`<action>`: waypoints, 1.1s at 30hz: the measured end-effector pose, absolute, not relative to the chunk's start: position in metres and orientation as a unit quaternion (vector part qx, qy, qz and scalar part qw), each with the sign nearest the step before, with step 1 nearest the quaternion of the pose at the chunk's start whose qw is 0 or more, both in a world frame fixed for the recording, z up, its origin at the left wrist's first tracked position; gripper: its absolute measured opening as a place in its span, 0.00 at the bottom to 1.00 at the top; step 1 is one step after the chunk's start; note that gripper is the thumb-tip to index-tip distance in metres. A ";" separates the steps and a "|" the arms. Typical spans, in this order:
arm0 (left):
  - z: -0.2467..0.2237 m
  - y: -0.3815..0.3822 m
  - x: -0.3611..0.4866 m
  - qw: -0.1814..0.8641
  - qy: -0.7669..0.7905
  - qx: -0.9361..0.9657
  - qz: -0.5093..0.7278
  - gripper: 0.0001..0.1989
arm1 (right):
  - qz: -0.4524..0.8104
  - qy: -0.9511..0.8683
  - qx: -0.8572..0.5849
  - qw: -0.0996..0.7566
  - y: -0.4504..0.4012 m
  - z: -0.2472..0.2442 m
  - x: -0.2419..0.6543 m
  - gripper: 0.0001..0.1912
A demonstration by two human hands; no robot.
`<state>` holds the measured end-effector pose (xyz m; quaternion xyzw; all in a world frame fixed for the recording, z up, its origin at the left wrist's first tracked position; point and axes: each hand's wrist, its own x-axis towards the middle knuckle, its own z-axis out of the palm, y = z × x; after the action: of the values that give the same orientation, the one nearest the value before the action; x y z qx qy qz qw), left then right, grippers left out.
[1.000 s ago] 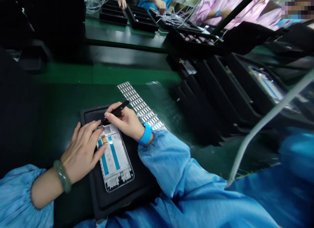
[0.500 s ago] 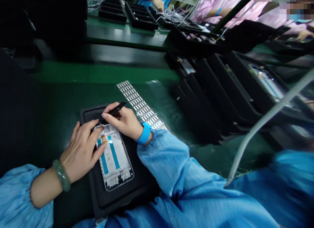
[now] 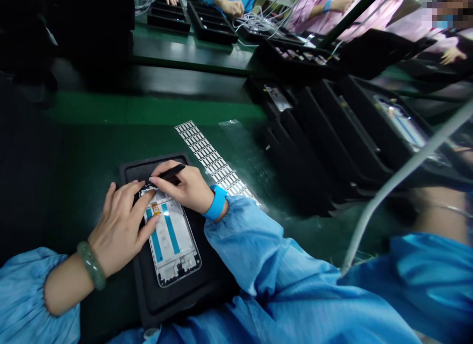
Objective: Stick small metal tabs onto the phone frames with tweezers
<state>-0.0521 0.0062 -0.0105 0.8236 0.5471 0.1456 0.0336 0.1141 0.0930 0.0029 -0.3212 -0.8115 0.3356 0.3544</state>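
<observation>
A phone frame (image 3: 173, 235) with two blue strips and a small orange flex part lies in a black foam tray (image 3: 148, 294). My left hand (image 3: 123, 221) rests over the frame's upper left side, fingers spread, fingertips on its top end and near the flex part. Black tweezers (image 3: 173, 173) are pinched in my right hand (image 3: 185, 186), above the frame's top edge; their tips are hard to make out. Beside my right hand a sheet of small white labels (image 3: 210, 159) lies on the green mat.
Clear plastic film (image 3: 240, 137) lies right of the labels. Stacked black trays (image 3: 314, 152) with phone frames stand at the right, behind a grey cable (image 3: 391, 186). A co-worker's blue sleeve (image 3: 432, 275) is at the lower right. Others' hands work across the bench.
My right hand and the tweezers have shifted slightly down and left, while my left hand has hardly moved. At the right, the co-worker's forearm has come into view.
</observation>
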 end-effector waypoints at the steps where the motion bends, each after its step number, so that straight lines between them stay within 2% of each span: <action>1: -0.011 0.006 -0.052 0.031 0.547 0.824 0.145 0.22 | 0.327 -0.820 -0.306 0.356 0.092 0.003 0.114 0.08; 4: -0.011 0.006 -0.052 0.028 0.547 0.824 0.144 0.22 | 0.310 -0.829 -0.288 0.366 0.088 0.004 0.114 0.08; 9: -0.009 0.007 -0.053 0.037 0.550 0.823 0.133 0.21 | 0.346 -0.741 -0.363 0.447 0.092 0.006 0.117 0.08; 14: -0.008 0.007 -0.053 0.040 0.551 0.822 0.136 0.21 | 0.423 -0.723 -0.380 0.393 0.097 0.002 0.115 0.10; 21: -0.008 0.006 -0.053 0.036 0.548 0.825 0.134 0.21 | 0.407 -0.768 -0.357 0.342 0.097 0.003 0.113 0.05; 33: -0.008 0.004 -0.055 0.027 0.549 0.826 0.130 0.21 | 0.357 -0.787 -0.348 0.363 0.095 0.003 0.110 0.05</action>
<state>-0.0551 0.0035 -0.0080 0.8255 0.5485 0.1300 0.0274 0.1104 0.0947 0.0031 -0.3484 -0.7868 0.3571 0.3633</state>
